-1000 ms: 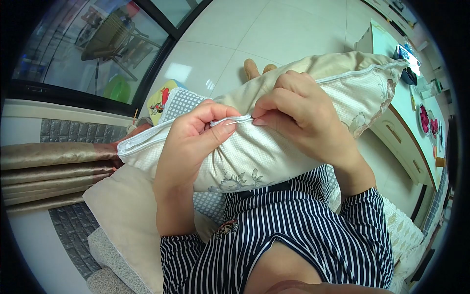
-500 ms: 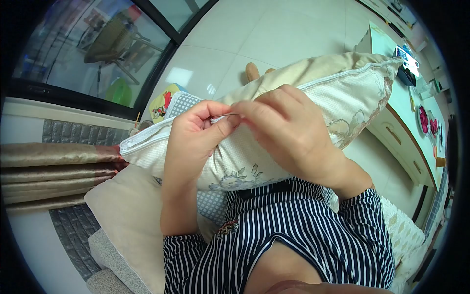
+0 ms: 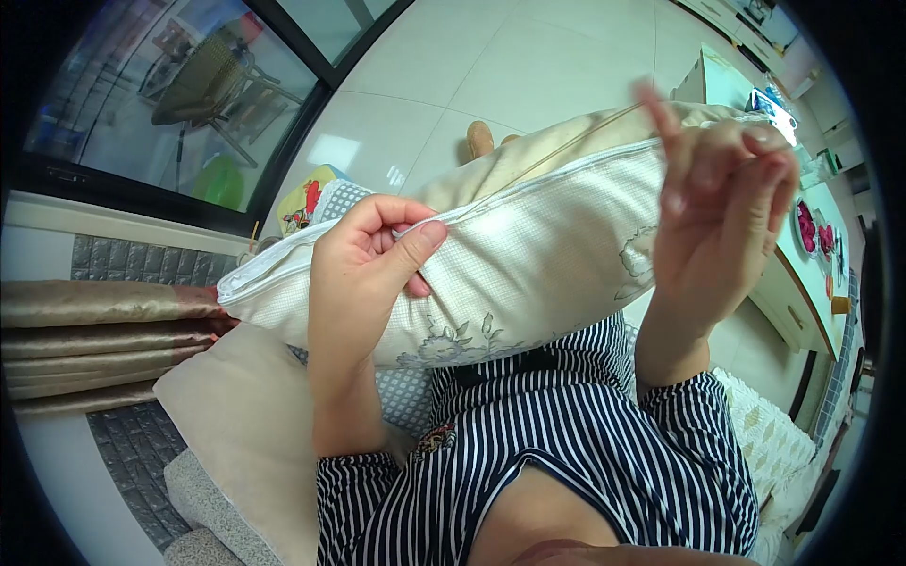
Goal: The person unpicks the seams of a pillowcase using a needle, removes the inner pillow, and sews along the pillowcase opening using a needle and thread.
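I'm noting left fingers (image 3: 427, 238) pinching the cushion (image 3: 528, 274), presumably steadying it; right fingers (image 3: 763, 193) are gripping thread (image 3: 570, 147), apparently maximising tautness.

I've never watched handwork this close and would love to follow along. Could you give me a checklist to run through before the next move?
1. Left hand pinching the cushion at its white edge: ok.
2. Thread leading from that edge toward the right hand: ok, it looks straight.
3. Right hand clear of the edge near the left hand: ok, raised well off to the right.
4. Thread firmly gripped by the right hand: cannot tell, the hand is blurred.
5. Any needle located: cannot tell, none can be made out.
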`<state>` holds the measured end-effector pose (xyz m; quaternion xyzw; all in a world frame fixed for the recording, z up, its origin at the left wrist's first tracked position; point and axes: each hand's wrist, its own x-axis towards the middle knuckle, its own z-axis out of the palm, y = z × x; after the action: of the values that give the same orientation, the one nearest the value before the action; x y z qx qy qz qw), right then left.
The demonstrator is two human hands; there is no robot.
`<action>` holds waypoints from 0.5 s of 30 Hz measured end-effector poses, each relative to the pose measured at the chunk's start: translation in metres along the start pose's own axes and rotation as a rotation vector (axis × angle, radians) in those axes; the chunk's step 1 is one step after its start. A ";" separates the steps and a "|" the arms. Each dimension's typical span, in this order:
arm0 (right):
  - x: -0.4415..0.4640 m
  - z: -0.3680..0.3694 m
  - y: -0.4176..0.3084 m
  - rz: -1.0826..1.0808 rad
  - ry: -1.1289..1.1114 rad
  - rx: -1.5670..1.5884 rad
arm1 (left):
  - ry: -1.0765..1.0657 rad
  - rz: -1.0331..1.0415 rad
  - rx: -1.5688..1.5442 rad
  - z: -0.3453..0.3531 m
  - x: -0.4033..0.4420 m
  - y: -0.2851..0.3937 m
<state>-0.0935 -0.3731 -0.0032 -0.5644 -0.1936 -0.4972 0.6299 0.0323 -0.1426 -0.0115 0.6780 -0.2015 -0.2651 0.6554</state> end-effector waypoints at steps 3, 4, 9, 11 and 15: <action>-0.003 -0.015 -0.003 -0.085 0.093 -0.314 | 0.004 0.025 -0.004 -0.002 0.000 -0.002; -0.005 -0.015 -0.002 -0.084 0.093 -0.316 | 0.003 0.024 -0.005 -0.001 0.000 -0.001; -0.015 0.002 -0.002 0.014 0.063 -0.658 | 0.012 0.030 0.009 -0.003 0.000 -0.001; -0.024 0.021 -0.010 0.120 -0.079 -0.723 | 0.018 0.032 -0.014 -0.004 -0.001 -0.001; -0.029 0.038 -0.011 0.086 -0.425 -0.898 | 0.011 0.053 -0.039 -0.005 -0.003 -0.001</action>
<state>-0.1034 -0.3252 -0.0095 -0.8763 -0.0610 -0.3790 0.2912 0.0332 -0.1369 -0.0127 0.6608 -0.2108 -0.2478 0.6764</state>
